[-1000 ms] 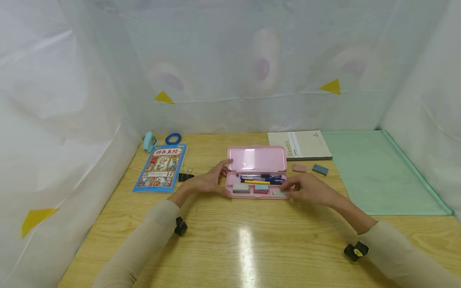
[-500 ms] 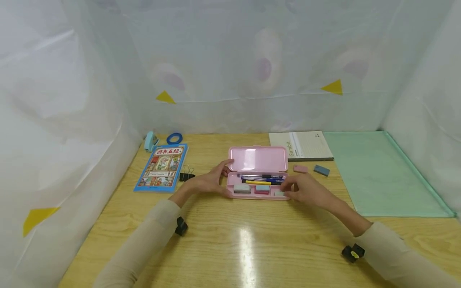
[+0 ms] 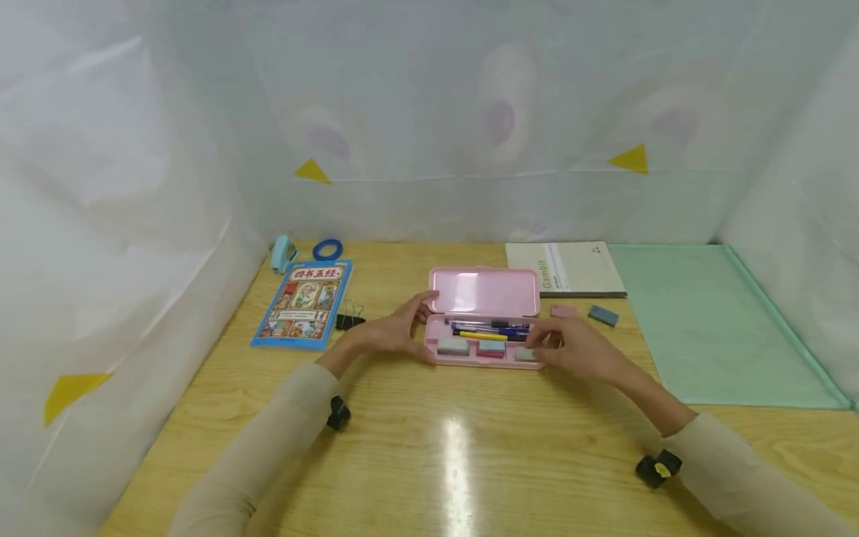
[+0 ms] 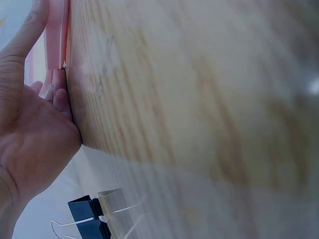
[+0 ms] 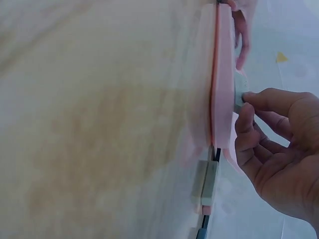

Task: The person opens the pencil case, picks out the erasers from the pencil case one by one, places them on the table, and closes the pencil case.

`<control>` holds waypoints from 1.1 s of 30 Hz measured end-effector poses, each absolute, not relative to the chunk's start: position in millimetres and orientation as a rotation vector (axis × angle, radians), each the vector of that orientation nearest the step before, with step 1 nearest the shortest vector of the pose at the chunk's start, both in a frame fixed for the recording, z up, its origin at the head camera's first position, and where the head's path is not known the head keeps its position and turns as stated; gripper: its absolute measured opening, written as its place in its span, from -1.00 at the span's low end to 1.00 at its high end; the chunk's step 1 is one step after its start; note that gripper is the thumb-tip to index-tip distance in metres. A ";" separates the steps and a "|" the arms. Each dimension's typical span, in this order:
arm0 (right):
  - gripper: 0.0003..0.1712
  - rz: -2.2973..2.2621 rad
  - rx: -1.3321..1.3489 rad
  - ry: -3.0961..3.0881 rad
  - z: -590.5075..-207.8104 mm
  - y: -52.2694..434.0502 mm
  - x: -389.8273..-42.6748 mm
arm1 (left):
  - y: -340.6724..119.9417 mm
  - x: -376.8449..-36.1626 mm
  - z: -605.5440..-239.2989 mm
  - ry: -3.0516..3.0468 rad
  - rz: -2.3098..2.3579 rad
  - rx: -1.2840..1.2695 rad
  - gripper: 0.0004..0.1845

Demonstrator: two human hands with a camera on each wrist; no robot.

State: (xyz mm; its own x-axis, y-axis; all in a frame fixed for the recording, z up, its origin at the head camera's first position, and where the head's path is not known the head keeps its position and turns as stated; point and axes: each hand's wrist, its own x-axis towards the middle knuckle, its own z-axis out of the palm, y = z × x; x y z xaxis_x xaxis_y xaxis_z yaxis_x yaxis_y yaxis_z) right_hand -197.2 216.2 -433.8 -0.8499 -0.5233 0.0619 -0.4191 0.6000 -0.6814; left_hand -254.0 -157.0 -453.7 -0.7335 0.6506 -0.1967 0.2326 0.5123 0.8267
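Observation:
A pink pencil case (image 3: pixel 485 292) lies with its lid folded back, holding several pens (image 3: pixel 486 334) in its long compartment. Along the front row sit a whitish eraser (image 3: pixel 453 346) and a blue-and-pink eraser (image 3: pixel 491 348). My left hand (image 3: pixel 391 332) holds the left end of the case, thumb at the front corner and fingers behind by the lid. With thumb and index finger, my right hand (image 3: pixel 579 348) pinches a pale green eraser (image 5: pixel 239 89) at the right front compartment. Part of that compartment is hidden by the fingers.
Behind the right hand lie a pink eraser (image 3: pixel 561 309), a blue eraser (image 3: pixel 604 315) and a notebook (image 3: pixel 570 270). A green mat (image 3: pixel 725 335) covers the right side. Leftward are a comic-covered book (image 3: pixel 303 306), a binder clip (image 3: pixel 350 321), blue tape (image 3: pixel 327 250) and a stapler (image 3: pixel 283 253).
The head view has shifted slightly. My right hand stays at the right front compartment, where the pale green eraser now shows more clearly. The left hand keeps its place on the case.

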 end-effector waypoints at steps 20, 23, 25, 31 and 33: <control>-0.79 -1.273 -0.449 2.657 -419.5 308.1 -201.1 | -158.3 -255.2 -454.5 2.260 1.130 0.728 0.30; -0.79 -1.263 -0.432 2.667 -420.2 318.4 -202.2 | -158.6 -255.6 -454.1 2.263 1.133 0.729 0.29; -0.79 -1.255 -0.421 2.670 -421.7 323.1 -202.6 | -158.8 -255.7 -454.9 2.270 1.127 0.727 0.29; -0.81 -1.207 -0.427 2.646 -428.9 331.0 -204.0 | -157.3 -254.1 -456.6 2.288 1.096 0.730 0.29; -0.82 -1.178 -0.432 2.653 -431.7 331.7 -205.7 | -157.1 -254.2 -456.6 2.289 1.094 0.730 0.29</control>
